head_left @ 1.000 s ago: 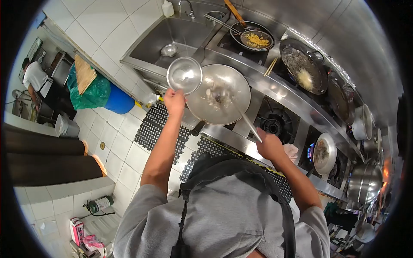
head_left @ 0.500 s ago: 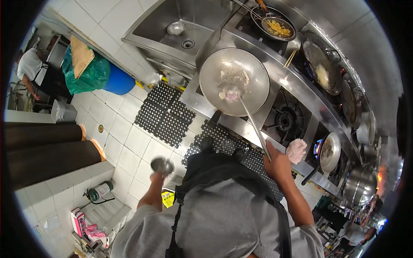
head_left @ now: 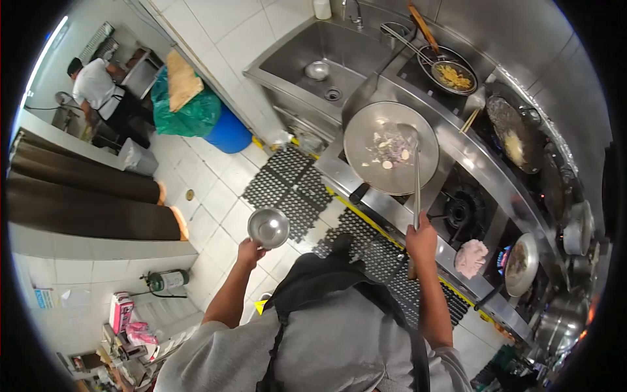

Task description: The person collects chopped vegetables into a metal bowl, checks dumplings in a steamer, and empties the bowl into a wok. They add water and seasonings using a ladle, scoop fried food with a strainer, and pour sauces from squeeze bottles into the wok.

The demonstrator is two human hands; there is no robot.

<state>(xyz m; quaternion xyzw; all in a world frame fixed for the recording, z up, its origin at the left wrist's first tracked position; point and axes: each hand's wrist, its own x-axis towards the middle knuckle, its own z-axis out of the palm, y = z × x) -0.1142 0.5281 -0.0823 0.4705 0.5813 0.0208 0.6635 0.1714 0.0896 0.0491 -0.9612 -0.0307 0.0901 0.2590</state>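
My left hand [head_left: 249, 252] grips the rim of a small steel bowl [head_left: 268, 227], held over the floor left of the stove. The bowl looks empty inside. Closed round the long handle of a metal ladle [head_left: 417, 179] is my right hand [head_left: 421, 240], at the stove's front edge. The ladle's head rests in a big wok [head_left: 363, 134], among pale slices and purplish pieces of food [head_left: 387, 149]. The wok's dark handle points toward me.
A sink [head_left: 287, 59] holds another small bowl [head_left: 317, 70]. Behind the wok are a strainer with yellow food [head_left: 453, 76] and dark pans. A pink cloth [head_left: 471, 259] and a pan near flame [head_left: 522, 264] are at right. A person [head_left: 98, 88] stands far left.
My left hand and the bowl moved from beside the wok down and back toward my body, then slightly up. The ladle's head shifted to the wok's upper right. The camera view shifted.
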